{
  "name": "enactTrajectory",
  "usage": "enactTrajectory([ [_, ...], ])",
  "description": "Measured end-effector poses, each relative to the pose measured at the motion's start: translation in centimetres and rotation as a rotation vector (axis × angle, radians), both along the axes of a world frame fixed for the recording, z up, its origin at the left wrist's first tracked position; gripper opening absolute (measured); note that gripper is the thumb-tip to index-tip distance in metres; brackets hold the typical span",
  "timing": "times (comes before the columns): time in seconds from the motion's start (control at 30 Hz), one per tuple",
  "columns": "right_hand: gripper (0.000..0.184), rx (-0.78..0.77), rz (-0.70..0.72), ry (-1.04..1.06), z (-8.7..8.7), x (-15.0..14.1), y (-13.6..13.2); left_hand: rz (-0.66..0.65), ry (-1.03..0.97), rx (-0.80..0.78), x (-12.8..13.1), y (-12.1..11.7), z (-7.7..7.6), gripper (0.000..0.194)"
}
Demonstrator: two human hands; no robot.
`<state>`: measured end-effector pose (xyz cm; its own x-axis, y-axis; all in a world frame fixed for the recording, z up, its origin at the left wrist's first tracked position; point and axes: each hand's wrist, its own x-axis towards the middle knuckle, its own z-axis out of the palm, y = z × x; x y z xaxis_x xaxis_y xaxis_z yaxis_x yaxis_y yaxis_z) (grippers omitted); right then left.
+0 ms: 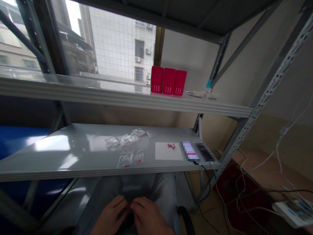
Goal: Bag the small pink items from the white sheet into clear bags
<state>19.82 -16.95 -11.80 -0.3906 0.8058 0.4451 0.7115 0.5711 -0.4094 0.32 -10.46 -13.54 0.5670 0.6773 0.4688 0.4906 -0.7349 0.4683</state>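
My left hand (113, 213) and my right hand (146, 213) are together low in view, over my lap and in front of the shelf edge. Both have bent fingers, with the fingertips pressed together and meeting. Whatever lies between them, if anything, is too small or hidden to make out. Beyond them on the grey shelf (83, 160) is a clear plastic bag (130, 157) with small red pieces in it. Further back lie several small clear bags (127, 139). To the right, a sheet of white paper (162, 153) carries a little heap of red bits (171, 146).
Two phones, one lit (189, 150) and one dark (204, 152), lie at the shelf's right end with cables attached. Three red boxes (169, 81) and a small bottle (207, 89) stand on the upper shelf. A power strip (293, 210) and loose cords are at right.
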Motion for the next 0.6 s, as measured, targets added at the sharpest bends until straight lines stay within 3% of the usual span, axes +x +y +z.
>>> enactTrajectory([
  [0.2, 0.036, -0.069, -0.044, 0.036, -0.3, 0.0, -0.1, -0.05, 0.065, 0.064, -0.4, 0.2, -0.5, 0.018],
  [0.6, 0.045, -0.183, -0.001, 0.014, 1.5, 0.2, -0.8, -0.026, 0.14, 0.29, -1.1, 0.6, -1.1, 0.026],
])
